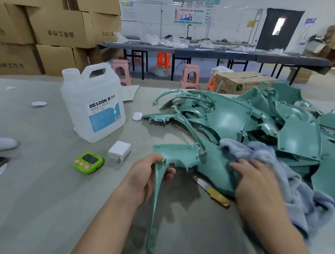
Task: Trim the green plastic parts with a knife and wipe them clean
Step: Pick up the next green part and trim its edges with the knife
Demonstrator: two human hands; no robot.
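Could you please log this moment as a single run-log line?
phase: wiping | left hand: grips green part | right hand: presses blue cloth on part | knife: on table, unheld

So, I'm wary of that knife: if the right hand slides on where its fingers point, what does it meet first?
Probably not the knife, which lies off that line. The right hand would cross the green part toward its notched edge.

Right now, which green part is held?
The front green part, gripped by the left hand and partly under the blue cloth; the other parts lie piled behind.
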